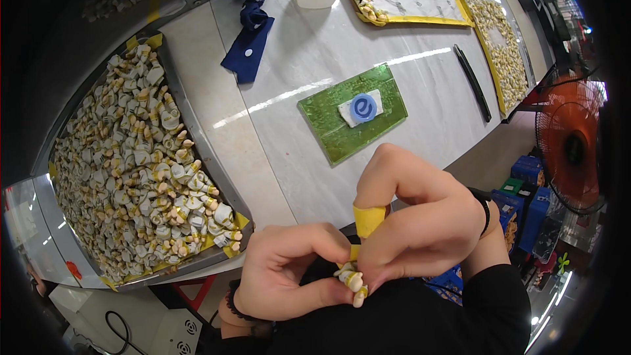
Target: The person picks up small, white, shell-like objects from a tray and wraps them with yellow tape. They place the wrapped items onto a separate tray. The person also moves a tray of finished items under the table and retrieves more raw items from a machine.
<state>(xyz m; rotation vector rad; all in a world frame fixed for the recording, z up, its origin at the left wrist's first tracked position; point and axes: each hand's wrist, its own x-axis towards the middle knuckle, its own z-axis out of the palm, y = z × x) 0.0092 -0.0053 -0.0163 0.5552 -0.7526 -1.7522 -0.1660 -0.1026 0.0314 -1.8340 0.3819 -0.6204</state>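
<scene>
What looks like a workshop for bulk handwork.
A metal tray (195, 121) heaped with small pale pieces (131, 141), yellow-edged trays (420, 22) along a long worktable (276, 151), blue crates (528, 169) and a large fan (576, 148) show it.

glare-streaked tabletop (282, 151), dark warped edges

Curled left hand (289, 271) beside right hand (430, 223)

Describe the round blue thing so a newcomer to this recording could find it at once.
On the pale table, beyond the person's right hand, lies a green rectangular board. Near its middle, on a small white pad, sits the round blue thing, lighter and rounder than the dark blue cloth farther left.
</scene>
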